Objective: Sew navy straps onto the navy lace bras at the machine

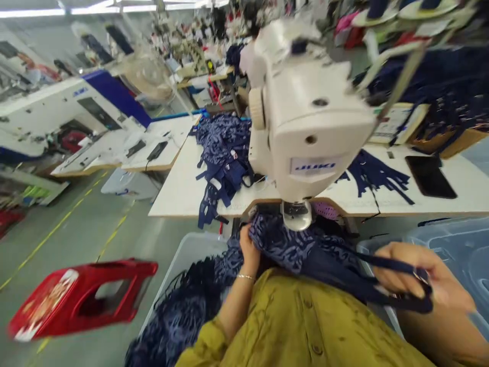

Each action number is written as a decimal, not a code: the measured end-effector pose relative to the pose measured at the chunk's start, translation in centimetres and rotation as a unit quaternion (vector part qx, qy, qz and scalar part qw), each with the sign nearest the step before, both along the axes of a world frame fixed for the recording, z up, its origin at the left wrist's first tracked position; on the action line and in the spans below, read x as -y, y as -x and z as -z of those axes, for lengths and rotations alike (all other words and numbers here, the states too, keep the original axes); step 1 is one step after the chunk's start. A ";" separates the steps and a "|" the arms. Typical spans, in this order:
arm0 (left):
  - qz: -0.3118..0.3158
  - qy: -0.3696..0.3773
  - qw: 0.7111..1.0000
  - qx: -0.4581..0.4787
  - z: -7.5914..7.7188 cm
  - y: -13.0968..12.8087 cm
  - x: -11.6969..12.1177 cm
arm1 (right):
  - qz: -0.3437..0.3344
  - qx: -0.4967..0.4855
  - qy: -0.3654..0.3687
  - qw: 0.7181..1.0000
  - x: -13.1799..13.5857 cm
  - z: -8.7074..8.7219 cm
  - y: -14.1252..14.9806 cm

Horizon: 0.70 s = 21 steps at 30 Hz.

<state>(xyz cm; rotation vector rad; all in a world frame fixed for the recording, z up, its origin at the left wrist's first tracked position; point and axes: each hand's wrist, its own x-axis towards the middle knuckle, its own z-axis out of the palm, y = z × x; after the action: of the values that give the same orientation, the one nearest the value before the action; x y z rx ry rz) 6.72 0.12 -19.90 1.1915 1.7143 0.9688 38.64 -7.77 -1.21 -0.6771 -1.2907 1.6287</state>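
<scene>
A navy garment (290, 250) with a lighter swirl pattern is stretched across my lap, just under the head of the white sewing machine (317, 117). My left hand (250, 250) grips its patterned edge, and some of those fingers are hidden by the cloth. Off to the right, my right hand (424, 270) is closed around a navy strap (385, 262) of the garment, pulled out in a loop. A small metal ring (420, 275) shows on the strap near the fingers. The machine's presser area (297, 214) sits directly above the cloth.
Similar navy pieces (225, 148) are heaped on the white table (175, 188); others fill a clear bin (187, 250) at my left. A phone (431, 176) and cut straps (378, 176) lie right of the machine. A red stool (84, 300) stands on the floor; a blue bin (454, 250) is at right.
</scene>
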 end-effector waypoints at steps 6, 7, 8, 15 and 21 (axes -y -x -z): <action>-0.071 0.011 0.965 -0.253 2.6 10.1 5.4 | 0.116 0.234 0.164 0.951 -5.7 10.9 0.2; -0.056 0.030 0.957 -0.282 3.3 10.7 6.7 | 0.150 0.251 0.173 0.941 -6.3 13.1 1.0; -0.038 0.051 0.950 -0.305 4.0 10.9 7.8 | 0.162 0.277 0.172 0.931 -6.7 15.1 1.8; 0.022 0.184 0.903 -0.387 8.3 11.1 10.9 | 0.093 0.438 0.105 0.888 -7.6 22.0 2.3; 0.055 0.217 0.911 -0.347 9.7 12.5 7.2 | 0.081 0.433 0.153 0.885 -7.0 22.3 1.0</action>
<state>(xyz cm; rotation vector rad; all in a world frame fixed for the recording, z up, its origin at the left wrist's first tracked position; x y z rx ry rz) -5.77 -7.08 -29.61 1.3882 2.2183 0.0432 37.69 -0.82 -23.55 -1.8052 -1.5146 1.4305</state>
